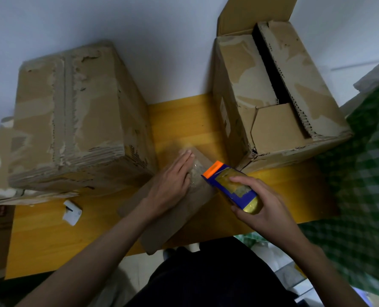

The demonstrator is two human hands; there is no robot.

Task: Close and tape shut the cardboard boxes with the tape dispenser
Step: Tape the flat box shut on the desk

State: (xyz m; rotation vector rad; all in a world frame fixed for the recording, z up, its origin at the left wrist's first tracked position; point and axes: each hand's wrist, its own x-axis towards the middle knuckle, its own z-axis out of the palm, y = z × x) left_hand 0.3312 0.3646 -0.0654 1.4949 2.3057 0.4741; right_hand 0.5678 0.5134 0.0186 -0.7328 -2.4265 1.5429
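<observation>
- The small flat cardboard box (173,209) lies in the middle of the yellow table (51,240), right in front of me, its long side running from about 7 o'clock to 1 o'clock. Its flaps look closed, and a crinkled strip of clear tape (194,176) sits on its far end.
- My left hand (173,185) rests flat on that box, fingers straight and pointing to 1 o'clock, pressing down beside the tape.
- My right hand (259,209) grasps the blue tape dispenser (230,187) with fingers curled round its body; its orange nose touches or nearly touches the box edge at about 3 o'clock of my left hand. I can't tell whether the tape is already cut.
- I judge this box is mid-taping: one strip is going on, and the rest of the seam looks bare.
- At 10 o'clock stands the large worn box (73,116), flaps down; I see torn paper along its seam but cannot make out fresh tape.
- At 2 o'clock stands the open box (279,89), one flap upright and a dark gap showing between the others, so closing and taping it is left.
- A small white object (72,212) lies on the table at 9 o'clock, and green checked cloth (361,173) hangs at 3 o'clock.
</observation>
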